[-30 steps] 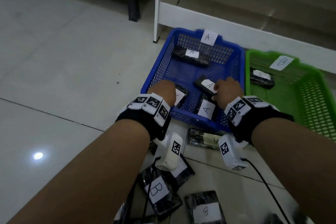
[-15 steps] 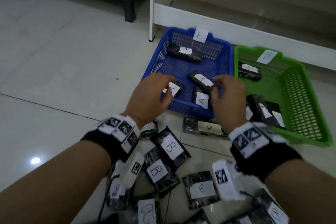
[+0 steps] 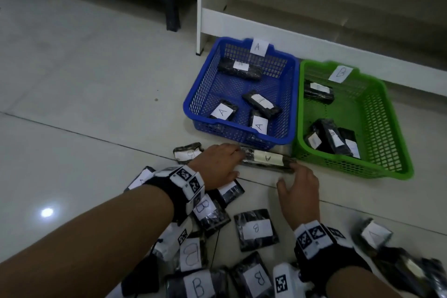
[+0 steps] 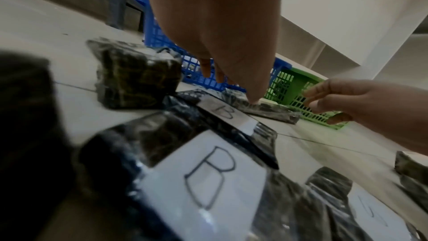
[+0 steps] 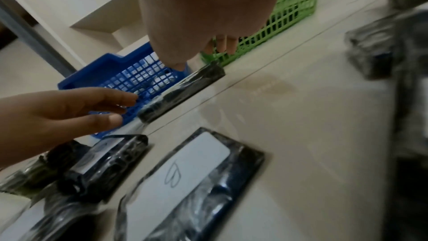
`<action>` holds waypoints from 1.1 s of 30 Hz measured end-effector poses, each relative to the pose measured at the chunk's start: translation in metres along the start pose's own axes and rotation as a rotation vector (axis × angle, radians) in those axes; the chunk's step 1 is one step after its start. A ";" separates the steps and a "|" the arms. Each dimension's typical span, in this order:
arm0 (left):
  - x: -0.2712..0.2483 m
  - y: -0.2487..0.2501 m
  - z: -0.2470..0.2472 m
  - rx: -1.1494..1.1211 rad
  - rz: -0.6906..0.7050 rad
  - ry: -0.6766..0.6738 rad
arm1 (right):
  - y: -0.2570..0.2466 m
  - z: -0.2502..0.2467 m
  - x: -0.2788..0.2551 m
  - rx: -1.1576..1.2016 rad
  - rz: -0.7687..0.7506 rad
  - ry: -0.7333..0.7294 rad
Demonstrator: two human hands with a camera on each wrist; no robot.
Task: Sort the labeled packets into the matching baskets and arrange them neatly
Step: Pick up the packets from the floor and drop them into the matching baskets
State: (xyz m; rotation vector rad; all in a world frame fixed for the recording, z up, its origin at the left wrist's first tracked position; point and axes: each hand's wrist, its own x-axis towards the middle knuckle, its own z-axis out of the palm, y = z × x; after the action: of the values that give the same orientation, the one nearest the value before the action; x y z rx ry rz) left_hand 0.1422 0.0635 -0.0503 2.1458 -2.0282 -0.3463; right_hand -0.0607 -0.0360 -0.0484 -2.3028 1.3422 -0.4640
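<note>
A black packet labelled A (image 3: 267, 159) lies flat on the floor just in front of the blue basket (image 3: 217, 128). My left hand (image 3: 232, 162) reaches its left end with straight fingers, and the thumb tip (image 4: 253, 100) touches it. My right hand (image 3: 287, 174) is spread at the right end, fingertips (image 3: 294, 166) against the packet (image 5: 183, 89). Neither hand has closed round it. The blue basket carries an A tag and holds several A packets. The green basket (image 3: 350, 167) beside it carries a B tag and holds several packets.
Several loose B packets (image 3: 256, 228) lie on the tiles under and between my wrists, and one A packet (image 3: 373, 234) at the right. A white shelf unit (image 3: 266, 29) stands behind the baskets, with a black furniture leg (image 3: 171, 7) to its left.
Both hands have come out of the blue basket, back and down to the floor. They now sit at the two ends of the A packet in front of it.
</note>
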 end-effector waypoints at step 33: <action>0.031 0.007 -0.090 0.108 -0.095 0.552 | -0.002 -0.138 0.114 -0.168 -0.226 0.160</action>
State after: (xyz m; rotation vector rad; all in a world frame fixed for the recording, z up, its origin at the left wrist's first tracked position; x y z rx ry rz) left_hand 0.1626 0.0289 0.0362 2.0947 -1.6622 0.3226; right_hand -0.0722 -0.1622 0.0778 -2.6201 1.2390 -0.6415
